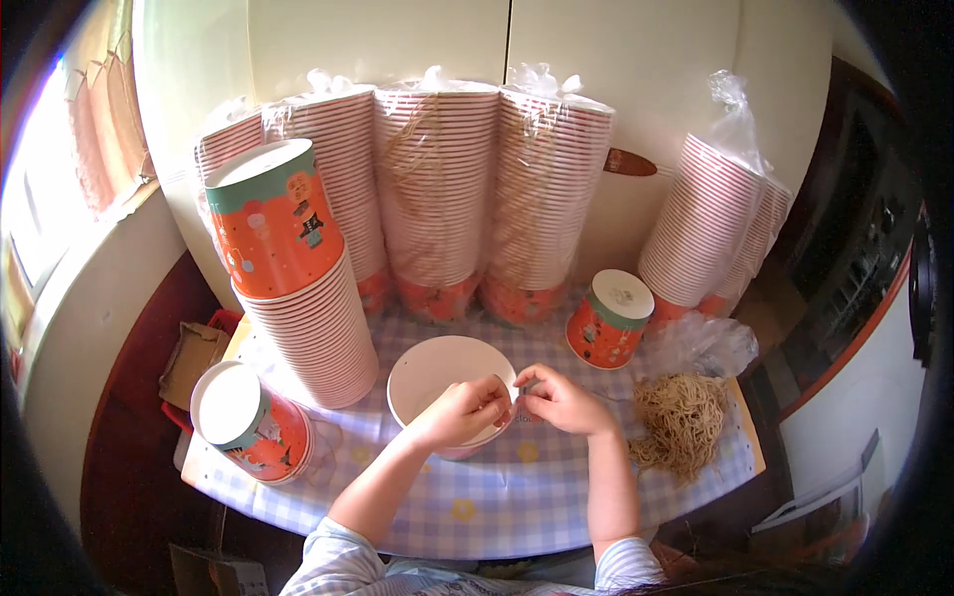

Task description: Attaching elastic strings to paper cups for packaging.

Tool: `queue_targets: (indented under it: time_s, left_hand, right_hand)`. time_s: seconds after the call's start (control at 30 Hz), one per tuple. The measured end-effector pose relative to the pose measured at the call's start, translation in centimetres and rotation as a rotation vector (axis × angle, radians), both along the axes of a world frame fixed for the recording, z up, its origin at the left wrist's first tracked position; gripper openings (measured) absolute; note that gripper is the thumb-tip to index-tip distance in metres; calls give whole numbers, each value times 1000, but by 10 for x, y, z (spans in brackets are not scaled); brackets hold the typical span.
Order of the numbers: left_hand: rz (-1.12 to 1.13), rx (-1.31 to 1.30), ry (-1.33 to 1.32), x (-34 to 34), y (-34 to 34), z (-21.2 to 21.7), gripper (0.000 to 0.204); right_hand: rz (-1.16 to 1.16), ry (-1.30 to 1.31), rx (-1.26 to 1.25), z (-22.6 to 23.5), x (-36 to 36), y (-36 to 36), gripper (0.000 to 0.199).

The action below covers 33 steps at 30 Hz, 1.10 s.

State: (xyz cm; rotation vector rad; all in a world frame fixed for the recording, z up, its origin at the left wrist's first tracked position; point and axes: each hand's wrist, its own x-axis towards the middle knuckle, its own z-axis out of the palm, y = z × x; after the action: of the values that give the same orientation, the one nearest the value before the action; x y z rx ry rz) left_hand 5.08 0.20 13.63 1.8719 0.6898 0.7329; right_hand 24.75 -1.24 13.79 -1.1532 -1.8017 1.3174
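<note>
The left hand [467, 409] lies curled over the near rim of an upturned cup [437, 377], fingers closed on its edge. The cup stands bottom up at the middle of the checked table [497, 497]. The right hand [561, 399] sits just beside the left at the cup's right edge, thumb and forefinger pinched together; what they hold is too small to tell. A heap of tan string [681, 419] lies right of the right hand, with a crumpled clear bag [701, 346] behind it. A single orange cup [608, 320] stands upside down behind the hands. A tilted stack [298, 288] of orange cups leans at left, a shorter stack [248, 422] lies on its side near the table's left edge, and bagged stacks [437, 189] line the wall
</note>
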Motion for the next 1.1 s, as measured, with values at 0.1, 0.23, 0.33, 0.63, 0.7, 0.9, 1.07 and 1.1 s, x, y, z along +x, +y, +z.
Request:
queue_targets:
  time_s: [0.1,0.23,0.33,0.63,0.7,0.9,1.07,1.1]
  left_hand:
    - [48,43,65,0,-2,1,14]
    - [79,68,58,0,-1,-1,14]
    - [115,25,16,0,0,-1,14]
    - [176,-39,-86,0,1,0,16]
    - [182,-35,-107,0,1,-1,16]
    - [222,-70,-141,3,0,-2,18]
    - [138,-21,-112,8,-6,-2,23]
    - [134,37,-51,8,-8,3,24]
  right_hand:
    - [-10,193,-31,18,14,-11,20]
    - [-65,572,90,29,41,-23,21]
    - [-161,831,167,39,54,-36,19]
    - [-250,511,307,49,44,-50,14]
    - [-236,478,311,49,37,-49,12]
    - [-104,348,352,47,22,-42,16]
    - [-53,379,435,45,12,-38,19]
    - [-79,389,478,44,9,-38,21]
